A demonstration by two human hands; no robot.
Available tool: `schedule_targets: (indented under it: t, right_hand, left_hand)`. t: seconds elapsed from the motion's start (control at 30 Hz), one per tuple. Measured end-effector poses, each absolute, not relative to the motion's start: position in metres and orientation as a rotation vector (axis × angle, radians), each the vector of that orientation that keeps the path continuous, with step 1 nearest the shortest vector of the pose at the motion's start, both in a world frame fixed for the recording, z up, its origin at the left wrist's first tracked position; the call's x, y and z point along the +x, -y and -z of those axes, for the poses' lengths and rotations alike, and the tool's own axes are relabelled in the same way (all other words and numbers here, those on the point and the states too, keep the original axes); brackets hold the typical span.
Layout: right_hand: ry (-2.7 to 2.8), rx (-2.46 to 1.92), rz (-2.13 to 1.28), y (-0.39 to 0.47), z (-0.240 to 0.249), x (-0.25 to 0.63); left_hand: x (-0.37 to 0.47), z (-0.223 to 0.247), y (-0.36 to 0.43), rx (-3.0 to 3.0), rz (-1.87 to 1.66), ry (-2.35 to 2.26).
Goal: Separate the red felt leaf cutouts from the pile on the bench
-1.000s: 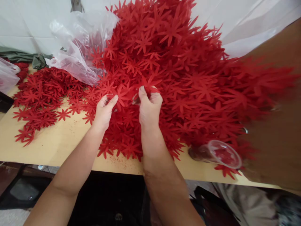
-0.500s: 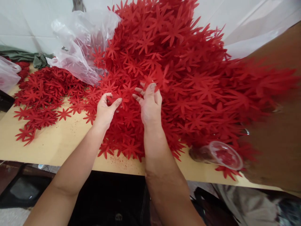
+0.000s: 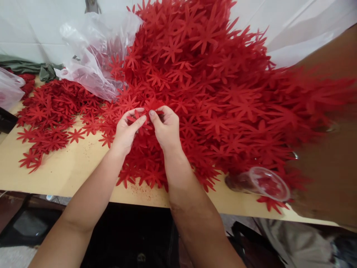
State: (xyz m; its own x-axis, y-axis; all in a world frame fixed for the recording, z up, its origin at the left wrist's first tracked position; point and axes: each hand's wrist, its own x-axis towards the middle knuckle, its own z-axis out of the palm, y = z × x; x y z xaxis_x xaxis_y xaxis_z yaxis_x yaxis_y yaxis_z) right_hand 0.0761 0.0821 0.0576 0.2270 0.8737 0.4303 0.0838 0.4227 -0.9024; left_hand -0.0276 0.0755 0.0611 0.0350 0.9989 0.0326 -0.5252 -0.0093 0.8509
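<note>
My left hand [image 3: 128,128] is closed in a pinch on a red petal piece [image 3: 137,115], thumb and forefinger together near the middle of the view. Beside it, my right hand [image 3: 166,126] pinches another red petal piece [image 3: 153,104] that spreads above its fingertips. The two sets of fingertips almost meet. Behind and around both hands rises a big heap of red star-shaped flower pieces [image 3: 200,74], each with several narrow petals. My fingers partly hide the pieces they hold, so their exact fit is hard to make out.
A second, lower heap of red flower pieces [image 3: 50,111] lies at left. A clear plastic bag [image 3: 95,56] stands behind it. On the right, a clear plastic cup [image 3: 269,184] lies tilted near the edge of the tan table [image 3: 64,167], by a brown board [image 3: 329,167].
My right hand has come left and down from the heap, its fingers now pinched on a red piece close to my left hand. My left hand has barely moved.
</note>
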Motion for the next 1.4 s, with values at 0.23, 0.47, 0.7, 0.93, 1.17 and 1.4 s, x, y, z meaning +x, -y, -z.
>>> schedule_targets:
  t: [0.23, 0.47, 0.7, 0.93, 1.17, 1.4]
  right_hand:
    - [1.055, -1.022, -0.526, -0.092, -0.050, 0.090]
    - [1.036, -1.010, -0.420, -0.105, -0.036, 0.108]
    - [1.124, -1.063, -0.231, -0.093, -0.051, 0.100]
    - [1.602, -1.053, -0.289, -0.070, -0.065, 0.077]
    - [1.401, -1.045, -0.382, -0.084, -0.053, 0.076]
    - [1.241, -1.053, -0.396, -0.082, -0.056, 0.075]
  left_hand:
    - [-0.028, -0.059, -0.078, 0.905, -1.397, -0.783]
    - [-0.026, -0.061, -0.077, 0.875, -1.416, -0.895]
    - [-0.027, -0.055, -0.081, 0.765, -1.447, -0.894]
    - [-0.028, -0.054, -0.080, 0.671, -1.424, -0.807]
    - [-0.026, -0.059, -0.075, 0.750, -1.357, -0.685]
    - [-0.022, -0.059, -0.076, 0.864, -1.405, -0.829]
